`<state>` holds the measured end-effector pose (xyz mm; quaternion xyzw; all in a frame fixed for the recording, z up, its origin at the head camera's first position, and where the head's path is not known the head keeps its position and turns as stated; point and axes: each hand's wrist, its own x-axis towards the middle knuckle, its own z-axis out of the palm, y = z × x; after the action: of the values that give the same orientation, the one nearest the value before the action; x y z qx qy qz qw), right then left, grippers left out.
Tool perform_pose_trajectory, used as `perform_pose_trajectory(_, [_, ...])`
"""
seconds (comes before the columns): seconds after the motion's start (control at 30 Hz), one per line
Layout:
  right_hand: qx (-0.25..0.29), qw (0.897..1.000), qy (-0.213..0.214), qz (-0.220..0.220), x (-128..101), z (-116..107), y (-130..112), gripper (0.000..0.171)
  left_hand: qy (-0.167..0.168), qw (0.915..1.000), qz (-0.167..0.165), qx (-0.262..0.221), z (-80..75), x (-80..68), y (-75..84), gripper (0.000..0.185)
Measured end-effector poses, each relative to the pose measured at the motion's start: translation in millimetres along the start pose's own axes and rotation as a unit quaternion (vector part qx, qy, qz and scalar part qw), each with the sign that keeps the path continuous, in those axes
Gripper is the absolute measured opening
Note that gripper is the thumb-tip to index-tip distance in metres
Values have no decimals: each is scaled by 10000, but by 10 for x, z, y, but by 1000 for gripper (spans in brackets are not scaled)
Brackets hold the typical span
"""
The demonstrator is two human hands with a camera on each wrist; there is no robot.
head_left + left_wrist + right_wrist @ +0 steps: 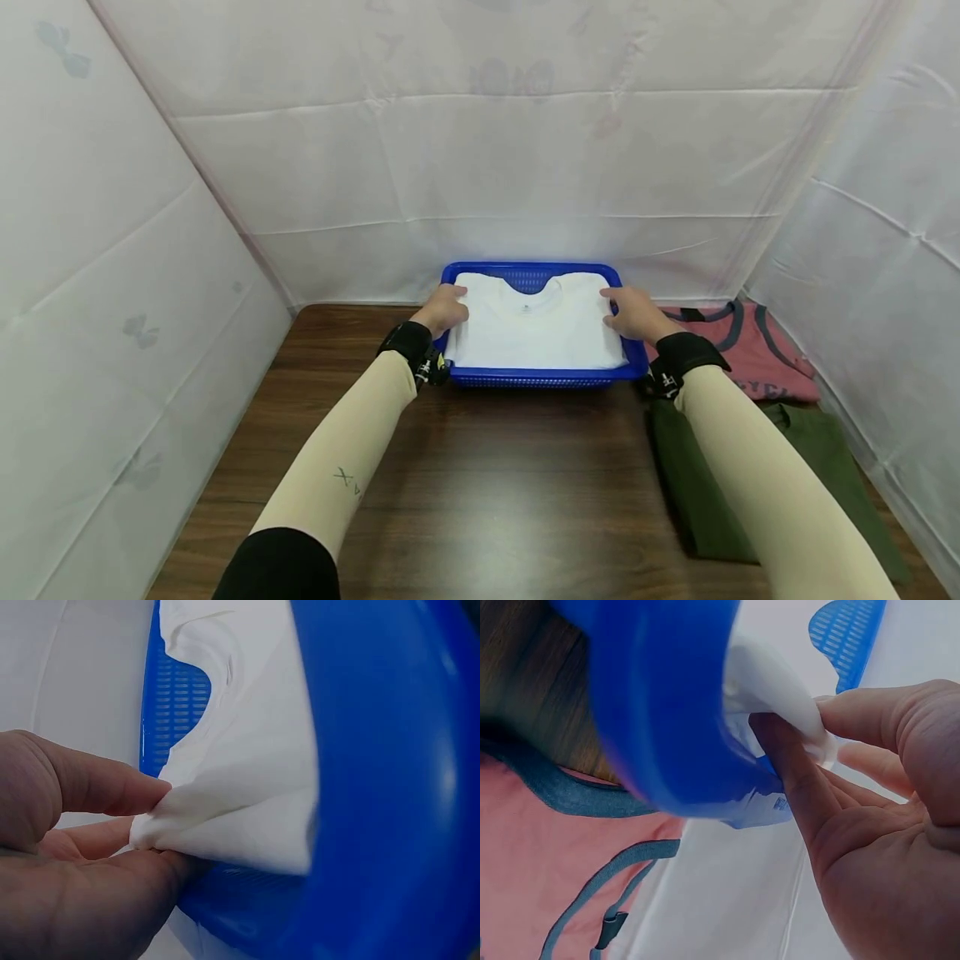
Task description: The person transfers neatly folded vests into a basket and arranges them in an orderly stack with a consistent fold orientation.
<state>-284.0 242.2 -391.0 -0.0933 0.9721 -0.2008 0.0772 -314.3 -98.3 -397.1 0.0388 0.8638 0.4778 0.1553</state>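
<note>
At the blue plastic mesh basket, both hands, left hand and right hand, pinch the folded white cotton T-shirt by its edges, seemingly settling it inside, with letting go probably next

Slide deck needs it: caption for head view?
Both hands, left hand and right hand, pinch a folded white T-shirt lying in a blue basket.

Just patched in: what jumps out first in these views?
A folded white T-shirt lies in a blue plastic mesh basket at the far middle of the dark wooden table. The left hand and right hand each pinch one side of it. A pink shirt lies to the right.
</note>
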Motion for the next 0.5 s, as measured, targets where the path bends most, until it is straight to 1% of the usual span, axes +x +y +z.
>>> perform_pose_trajectory(0.17, [-80,9999,7,-97,-14,13,18,58,-191,9995,-173,205,26,-13,40,66])
perform_pose_trajectory(0.27, [-103,9998,-5,-149,-18,22,22,58,-262,9989,-220,336,41,-24,60,64])
perform_pose_trajectory(0.5, [-67,9999,-39,-122,-6,41,14,58,-222,9987,-338,319,68,64,4,66])
